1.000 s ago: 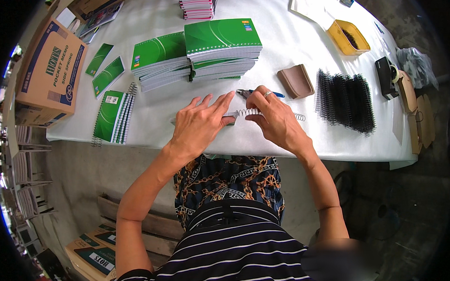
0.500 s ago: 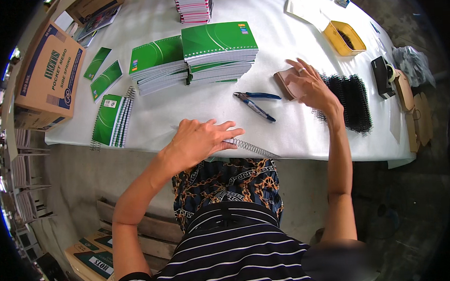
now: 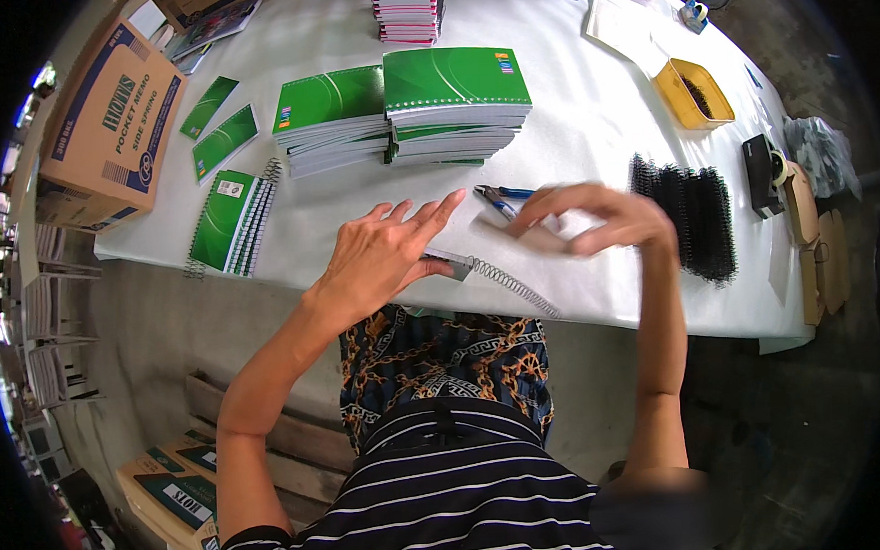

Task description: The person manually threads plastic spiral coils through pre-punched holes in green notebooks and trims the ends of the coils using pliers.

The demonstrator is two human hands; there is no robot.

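Observation:
My left hand [image 3: 386,256] lies with fingers spread on a white wire-bound pad [image 3: 459,267] at the table's near edge, its thumb pinching the pad's end. The pad's silver spiral wire [image 3: 508,284] runs out to the right along the edge. My right hand [image 3: 608,221] hovers just right of it, blurred, gripping a brown card cover [image 3: 534,237] by its edge. Blue-handled pliers [image 3: 500,197] lie on the white table [image 3: 590,134] just behind the two hands.
Two stacks of green notebooks [image 3: 453,92] stand behind the hands. Black binding coils [image 3: 698,219] lie to the right, with a yellow tray [image 3: 691,94] and a tape dispenser [image 3: 761,173] beyond. Finished green spiral notebooks [image 3: 227,220] and a cardboard box [image 3: 110,122] are at left.
My right hand left the pad, reached right to the brown cover beside the coils, picked it up and carried it back toward my left hand, which stayed on the pad.

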